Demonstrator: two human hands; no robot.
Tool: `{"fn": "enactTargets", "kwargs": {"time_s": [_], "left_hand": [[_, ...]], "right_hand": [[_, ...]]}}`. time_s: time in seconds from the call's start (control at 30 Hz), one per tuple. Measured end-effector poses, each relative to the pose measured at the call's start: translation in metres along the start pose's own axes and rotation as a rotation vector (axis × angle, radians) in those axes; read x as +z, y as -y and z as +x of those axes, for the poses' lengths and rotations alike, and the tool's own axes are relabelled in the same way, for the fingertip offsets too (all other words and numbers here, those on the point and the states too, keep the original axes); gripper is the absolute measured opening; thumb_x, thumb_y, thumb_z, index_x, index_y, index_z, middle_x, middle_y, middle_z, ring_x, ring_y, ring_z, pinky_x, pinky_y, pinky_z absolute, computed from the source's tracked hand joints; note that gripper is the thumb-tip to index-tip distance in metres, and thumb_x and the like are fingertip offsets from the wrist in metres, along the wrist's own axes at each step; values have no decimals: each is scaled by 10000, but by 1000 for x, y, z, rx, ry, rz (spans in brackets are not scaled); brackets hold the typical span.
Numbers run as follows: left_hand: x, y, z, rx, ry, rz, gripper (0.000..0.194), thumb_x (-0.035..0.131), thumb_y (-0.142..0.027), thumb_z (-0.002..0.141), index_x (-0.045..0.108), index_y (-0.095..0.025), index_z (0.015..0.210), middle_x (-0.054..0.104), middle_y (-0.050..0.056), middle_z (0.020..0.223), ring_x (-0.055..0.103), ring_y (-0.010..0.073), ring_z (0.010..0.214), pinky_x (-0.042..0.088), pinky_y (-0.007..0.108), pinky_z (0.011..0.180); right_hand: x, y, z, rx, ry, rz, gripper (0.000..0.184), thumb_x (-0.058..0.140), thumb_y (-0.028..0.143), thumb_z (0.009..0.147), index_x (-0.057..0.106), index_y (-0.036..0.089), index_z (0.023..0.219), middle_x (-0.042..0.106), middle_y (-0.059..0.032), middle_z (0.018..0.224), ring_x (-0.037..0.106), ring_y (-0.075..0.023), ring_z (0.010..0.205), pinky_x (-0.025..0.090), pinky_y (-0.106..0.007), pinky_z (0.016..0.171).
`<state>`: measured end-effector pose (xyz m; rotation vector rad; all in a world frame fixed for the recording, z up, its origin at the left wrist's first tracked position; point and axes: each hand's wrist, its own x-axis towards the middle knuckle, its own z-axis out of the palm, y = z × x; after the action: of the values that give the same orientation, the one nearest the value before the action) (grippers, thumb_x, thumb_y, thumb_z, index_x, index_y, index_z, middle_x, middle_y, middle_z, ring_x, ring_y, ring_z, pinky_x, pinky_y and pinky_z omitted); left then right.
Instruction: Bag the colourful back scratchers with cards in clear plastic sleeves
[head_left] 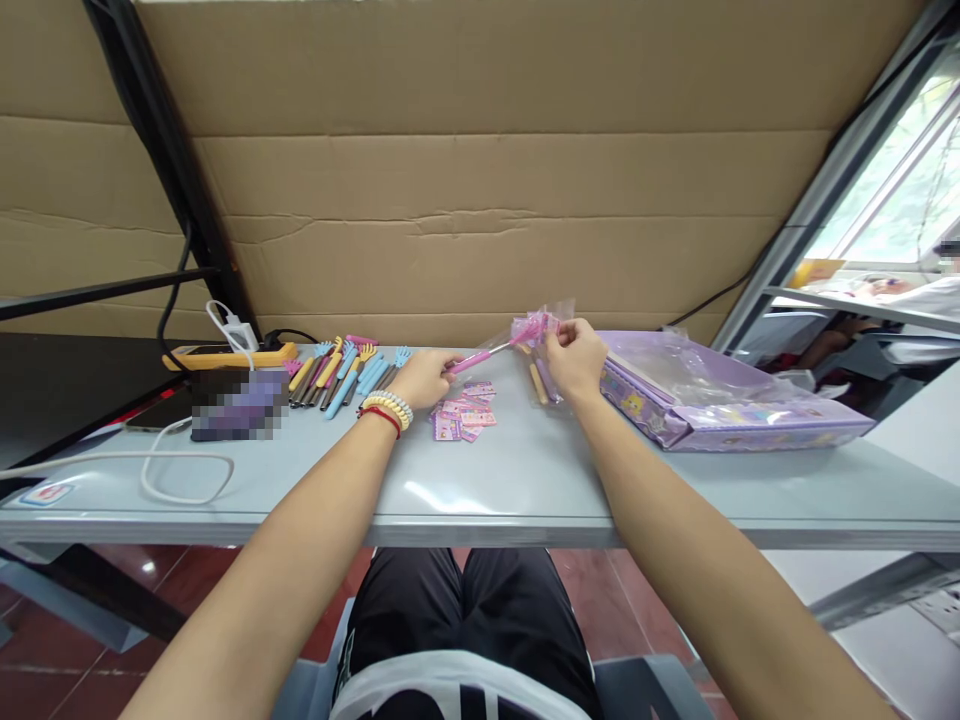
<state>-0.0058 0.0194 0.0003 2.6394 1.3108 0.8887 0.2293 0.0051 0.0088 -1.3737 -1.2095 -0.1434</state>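
A pink back scratcher (480,358) with a metal shaft slants between my hands above the table. My left hand (424,380) is closed on its handle end. At the other end, my right hand (576,355) pinches a clear plastic bag (559,310) around the pink head. How far the head sits inside the bag is hard to make out. Below my left hand lies a loose pile of small pink printed cards (465,412). Bagged scratchers (538,385) with yellow and purple handles lie beside my right hand. Several unbagged yellow, blue and pink scratchers (349,375) are heaped to the left.
A purple box (757,425) holding clear plastic bags stands at the right. At the left are a yellow-edged case (232,357), a white charger (241,332), a blurred purple item (240,405) and a white cable (187,500). A cardboard panel (487,180) closes off the back.
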Motion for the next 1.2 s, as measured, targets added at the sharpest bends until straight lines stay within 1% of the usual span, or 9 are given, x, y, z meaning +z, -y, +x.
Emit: {"fn": "enactTargets", "kwargs": {"time_s": [0.1, 0.2, 0.37, 0.57, 0.7, 0.8, 0.93, 1.03, 1.2], "left_hand": [[0, 0, 0, 29, 12, 1, 366, 503, -117, 759, 698, -210, 1055, 722, 40, 892, 632, 199, 813, 450, 285, 734], [1, 2, 0, 36, 6, -17, 394, 497, -113, 758, 694, -205, 1086, 724, 50, 940, 637, 203, 850, 458, 289, 776], [4, 6, 1, 15, 4, -59, 434, 497, -92, 747, 700, -230, 1106, 720, 48, 1027, 642, 208, 923, 467, 296, 831], [3, 5, 1, -10, -7, -105, 446, 506, -80, 733, 705, -235, 1102, 729, 34, 984, 642, 196, 866, 469, 299, 826], [-2, 4, 2, -68, -32, -183, 368, 547, -118, 737, 721, -212, 1047, 729, 38, 854, 634, 198, 793, 472, 308, 784], [-5, 7, 4, -209, -94, -348, 298, 650, -188, 689, 726, -191, 977, 710, 39, 780, 627, 203, 738, 480, 325, 736], [-7, 12, 7, -357, -221, -728, 377, 776, -187, 536, 696, -170, 903, 693, 32, 753, 622, 182, 710, 477, 327, 730], [-12, 11, 8, -448, -358, -999, 422, 804, -143, 438, 666, -153, 836, 658, 7, 683, 598, 144, 652, 471, 299, 693], [-21, 6, 6, -494, -523, -1298, 430, 800, -125, 414, 618, -154, 802, 612, -30, 636, 564, 93, 579, 446, 240, 594]], "right_hand": [[-1, -3, 2, 20, -16, -59, 117, 556, 266, 767, 493, 191, 703, 578, -6, 667, 528, -164, 646, 388, -292, 670], [-1, -5, 3, 13, -31, -111, 142, 549, 259, 778, 454, 200, 691, 580, -25, 719, 520, -182, 700, 384, -305, 698], [-4, -7, 5, 9, -131, -174, 165, 529, 239, 796, 396, 212, 704, 564, -77, 852, 506, -211, 794, 385, -334, 750], [-10, -11, 12, 145, -115, -73, 180, 539, 221, 798, 375, 221, 722, 512, -5, 687, 488, -180, 654, 381, -312, 688], [-16, -13, 18, 159, -164, -7, 141, 527, 202, 808, 398, 213, 750, 535, 1, 672, 513, -168, 631, 389, -296, 677], [-19, -15, 22, 173, -175, 27, 81, 539, 208, 798, 461, 194, 785, 584, -17, 697, 562, -179, 661, 413, -301, 704], [-21, -21, 26, 182, -149, 45, 42, 557, 182, 748, 543, 168, 785, 647, -50, 769, 615, -197, 735, 451, -312, 740], [-21, -24, 27, 190, -108, 66, 97, 566, 175, 727, 588, 151, 819, 670, -67, 813, 631, -203, 753, 476, -318, 738], [-17, -28, 26, 198, 31, 180, 252, 544, 175, 734, 609, 150, 977, 673, -58, 801, 630, -192, 653, 508, -322, 641]]}}
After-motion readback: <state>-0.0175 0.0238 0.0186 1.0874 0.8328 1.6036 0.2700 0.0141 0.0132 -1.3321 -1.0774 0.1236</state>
